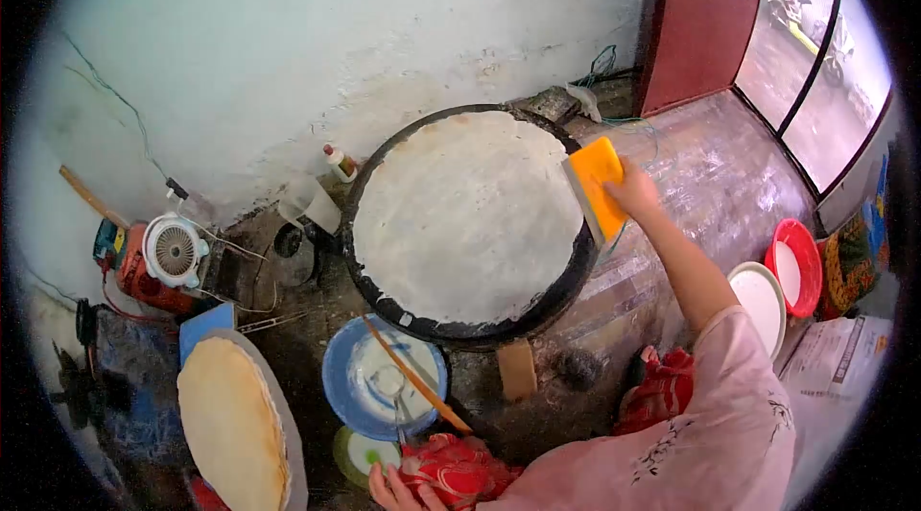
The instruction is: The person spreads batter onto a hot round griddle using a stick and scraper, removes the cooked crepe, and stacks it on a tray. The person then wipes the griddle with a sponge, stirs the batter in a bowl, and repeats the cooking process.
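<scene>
My right hand (pixel 634 190) grips a yellow scraper (pixel 599 187) with a grey blade, held at the right edge of a large round black griddle (pixel 566 295). A thin whitish sheet of batter (pixel 465 213) covers most of the griddle. At the bottom, my left hand (pixel 391 491) lies with fingers apart beside red patterned cloth (pixel 456 473) on my knee, holding nothing. Just beyond it stand a green-rimmed bowl (pixel 347 465) and a blue basin (pixel 336 372) of whitish liquid. A long wooden stick (pixel 417 379) lies across the basin, with a metal utensil partly inside.
A stack of round flatbreads (pixel 230 425) stands at lower left. Behind it are a small blower (pixel 175 251), a pitcher (pixel 312 204) and a bottle (pixel 340 164). On the right are a white bowl (pixel 759 305), a red basin (pixel 811 266) and a doorway.
</scene>
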The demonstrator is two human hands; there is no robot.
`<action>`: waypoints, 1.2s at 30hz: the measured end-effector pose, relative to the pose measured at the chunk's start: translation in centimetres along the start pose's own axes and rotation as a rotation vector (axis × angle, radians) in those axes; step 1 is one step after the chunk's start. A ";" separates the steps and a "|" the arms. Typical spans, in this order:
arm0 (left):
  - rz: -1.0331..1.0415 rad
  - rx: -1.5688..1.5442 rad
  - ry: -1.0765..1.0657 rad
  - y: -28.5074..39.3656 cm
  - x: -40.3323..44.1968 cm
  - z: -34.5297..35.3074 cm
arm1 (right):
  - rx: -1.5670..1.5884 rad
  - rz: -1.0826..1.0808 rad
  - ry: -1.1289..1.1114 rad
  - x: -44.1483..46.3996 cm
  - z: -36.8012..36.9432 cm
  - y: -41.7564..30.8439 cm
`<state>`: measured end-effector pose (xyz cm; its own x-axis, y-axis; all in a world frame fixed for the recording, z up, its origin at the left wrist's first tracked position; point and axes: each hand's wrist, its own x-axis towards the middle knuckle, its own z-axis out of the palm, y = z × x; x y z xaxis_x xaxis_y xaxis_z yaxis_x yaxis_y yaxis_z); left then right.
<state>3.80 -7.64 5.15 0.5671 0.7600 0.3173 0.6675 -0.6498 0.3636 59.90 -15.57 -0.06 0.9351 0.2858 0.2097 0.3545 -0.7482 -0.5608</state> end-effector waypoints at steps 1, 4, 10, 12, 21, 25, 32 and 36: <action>0.009 0.016 0.014 1.0 1.1 -0.1 | -0.006 0.001 -0.006 1.6 0.8 -0.7; 0.053 0.024 -0.030 1.0 2.1 0.9 | -0.092 0.001 -0.058 6.0 3.7 -2.9; 0.055 -0.011 -0.033 1.7 4.0 2.0 | -0.106 0.055 -0.150 9.0 6.5 -4.8; 0.027 0.009 -0.073 2.1 4.3 2.0 | -0.136 0.086 -0.160 9.4 5.8 -5.5; 0.045 -0.019 -0.057 2.8 4.9 2.3 | -0.226 0.148 -0.157 11.1 5.2 -4.8; 0.055 0.013 -0.063 2.9 4.6 2.1 | -0.286 0.174 -0.153 11.6 5.3 -3.9; 0.042 -0.020 -0.059 2.7 3.8 1.8 | -0.266 0.187 -0.100 10.9 5.0 -2.4; 0.060 0.005 -0.034 2.1 3.1 1.6 | -0.326 0.114 -0.078 9.7 3.7 -3.2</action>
<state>7.72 -6.64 5.51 0.6224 0.7195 0.3081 0.6340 -0.6943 0.3406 67.77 -8.19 0.83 0.9700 0.2251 0.0920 0.2423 -0.9259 -0.2897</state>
